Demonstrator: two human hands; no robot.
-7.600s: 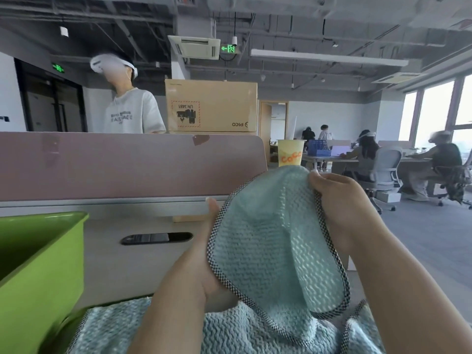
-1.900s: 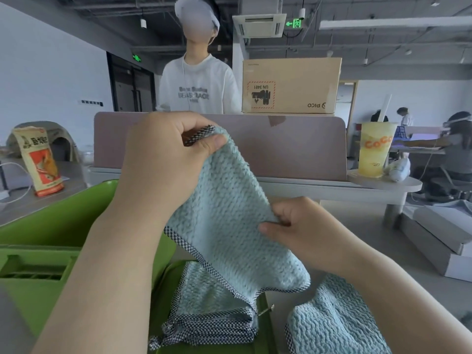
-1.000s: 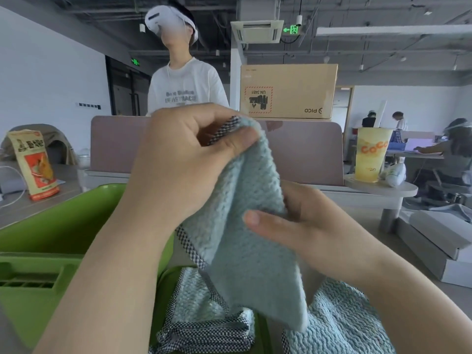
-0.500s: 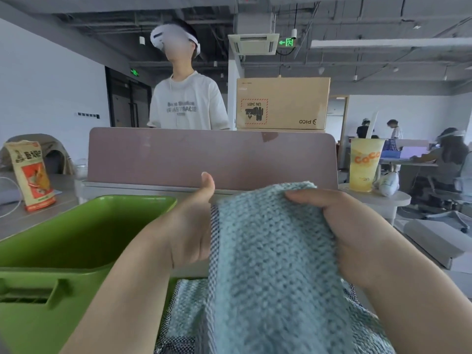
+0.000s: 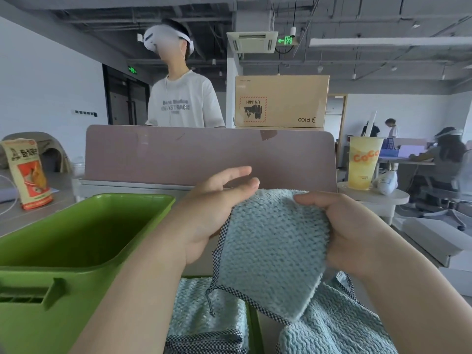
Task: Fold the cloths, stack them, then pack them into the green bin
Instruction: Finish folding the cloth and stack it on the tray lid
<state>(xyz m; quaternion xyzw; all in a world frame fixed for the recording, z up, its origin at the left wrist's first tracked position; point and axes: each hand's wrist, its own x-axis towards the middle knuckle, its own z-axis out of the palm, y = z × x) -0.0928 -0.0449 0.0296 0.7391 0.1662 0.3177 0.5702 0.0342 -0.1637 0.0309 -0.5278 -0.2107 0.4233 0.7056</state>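
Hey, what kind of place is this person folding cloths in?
Most likely an open-plan office: a pink desk divider stands in front, a person sits at a far desk, and an air-conditioning unit and green exit sign hang from the bare ceiling.

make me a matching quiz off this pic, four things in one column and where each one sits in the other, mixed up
Things
1. green plastic bin
2. light blue cloth with checked edging
3. yellow drink cup
4. brown cardboard box

Places
a. held up between the left hand and the right hand
b. behind the pink desk divider, showing above its top edge
c. at the near left, beside the left forearm
d. on the round white shelf at the right

Pairs: 1-c, 2-a, 3-d, 4-b
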